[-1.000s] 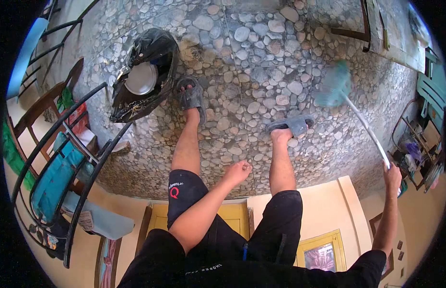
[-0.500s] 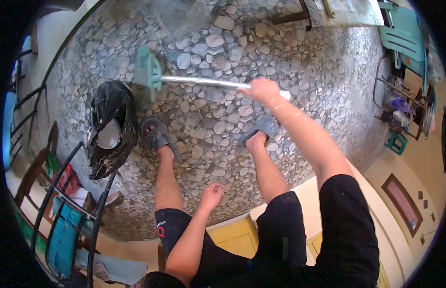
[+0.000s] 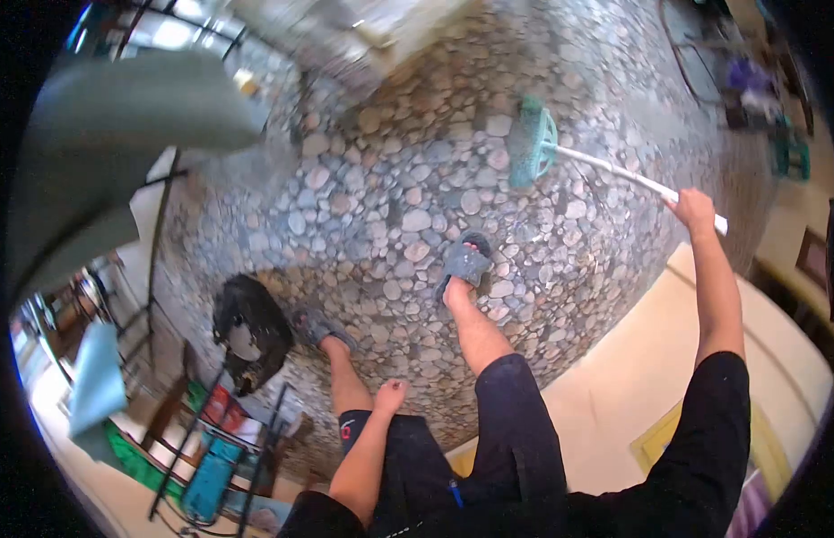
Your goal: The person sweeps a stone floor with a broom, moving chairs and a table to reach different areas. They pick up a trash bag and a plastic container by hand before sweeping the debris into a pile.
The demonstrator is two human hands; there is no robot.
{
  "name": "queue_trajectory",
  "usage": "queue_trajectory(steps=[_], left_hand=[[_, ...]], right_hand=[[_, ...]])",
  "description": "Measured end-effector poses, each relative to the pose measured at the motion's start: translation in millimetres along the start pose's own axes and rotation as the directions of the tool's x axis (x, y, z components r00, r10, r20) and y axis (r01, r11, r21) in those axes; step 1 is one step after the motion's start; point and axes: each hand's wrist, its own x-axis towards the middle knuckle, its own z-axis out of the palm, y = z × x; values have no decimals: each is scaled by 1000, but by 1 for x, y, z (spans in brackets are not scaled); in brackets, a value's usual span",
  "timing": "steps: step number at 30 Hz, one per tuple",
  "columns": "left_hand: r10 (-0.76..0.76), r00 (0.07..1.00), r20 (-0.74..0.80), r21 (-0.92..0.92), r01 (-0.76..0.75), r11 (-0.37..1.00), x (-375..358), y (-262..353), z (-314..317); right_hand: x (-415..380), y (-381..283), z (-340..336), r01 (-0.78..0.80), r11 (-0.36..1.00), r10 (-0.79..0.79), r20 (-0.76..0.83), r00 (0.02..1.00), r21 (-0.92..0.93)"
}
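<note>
My right hand [image 3: 693,209] is wrapped round the white handle of a broom [image 3: 614,169], near the handle's end. The green broom head [image 3: 531,148] rests at the pebbled floor [image 3: 417,220], ahead of my grey slipper [image 3: 464,263]. My left hand [image 3: 391,395] hangs above my thigh with its fingers curled; whether anything small is inside them is hidden. To the left of my other foot stands a black plastic bag [image 3: 260,327] with something pale in its opening.
A covered table [image 3: 381,36] is at the top. Large grey-green blurred surfaces [image 3: 139,117] fill the upper left. Black metal rails and a blue item [image 3: 212,480] are at the lower left. A green stool [image 3: 791,157] stands at the right.
The view has turned to the right. The broom, in my right hand, has swung from beside the black bag over to the right. My left hand stays low, its fingers still curled.
</note>
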Motion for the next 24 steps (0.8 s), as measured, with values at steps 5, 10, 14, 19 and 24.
queue_trajectory(steps=[5,10,14,19,24], left_hand=[[246,966,-77,56,-242,969,-27,128,-40],[447,878,-171,-45,-460,887,-60,254,-107],[544,812,-212,-61,-567,822,-66,321,-170],[379,918,-116,250,-342,906,-17,327,-241],[373,923,93,618,-347,705,6,302,-310]], right_hand=[[-66,38,9,-170,941,143,110,983,293],[-228,7,70,-376,555,-196,556,808,742],[-354,-27,13,-798,-405,-463,653,599,445],[-437,-93,-8,-752,-634,-622,698,355,-183],[-461,-209,73,-915,-382,-594,793,138,-128]])
